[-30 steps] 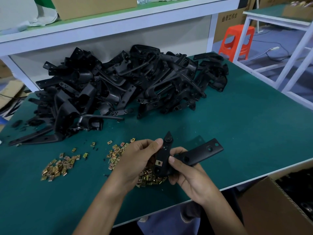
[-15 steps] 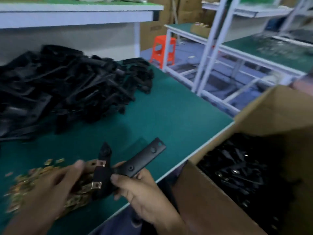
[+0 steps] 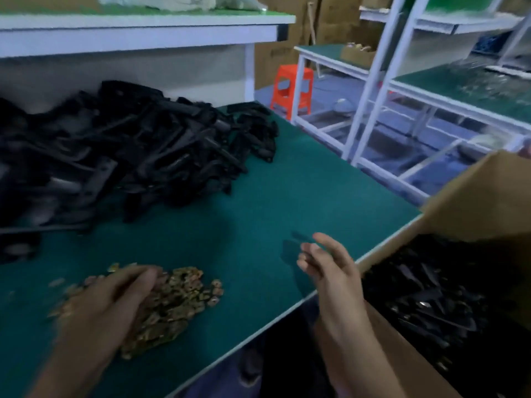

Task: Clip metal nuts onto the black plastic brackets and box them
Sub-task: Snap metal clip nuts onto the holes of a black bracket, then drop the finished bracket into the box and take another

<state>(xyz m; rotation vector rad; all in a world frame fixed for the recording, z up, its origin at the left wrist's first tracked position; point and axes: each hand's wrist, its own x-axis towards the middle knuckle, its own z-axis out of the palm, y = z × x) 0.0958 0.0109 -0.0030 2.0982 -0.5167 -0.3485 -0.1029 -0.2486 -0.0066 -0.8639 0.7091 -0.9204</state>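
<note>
Nuts (image 3: 178, 294): lying heaped under my left hand (image 3: 115, 300), I judge for quick picking; grip blurred, cannot tell. Right hand (image 3: 330, 271): hovering near box (image 3: 474, 196), grip apart, holding nothing I'm seeing.

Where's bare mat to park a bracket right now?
Bare: the wide mat between bracket pile and the table's right edge; also the strip between nuts and right hand. Crowded: back left under that pile, front left where the left hand covers nuts.

Nuts (image 3: 178, 300): brass-coloured loose heap near the table (image 3: 287, 196) front edge, partly under my left hand (image 3: 115, 300).
Brackets (image 3: 129, 156): black, tangled pile at table's rear left.
Box (image 3: 459, 202): open brown cardboard, black brackets inside.
</note>
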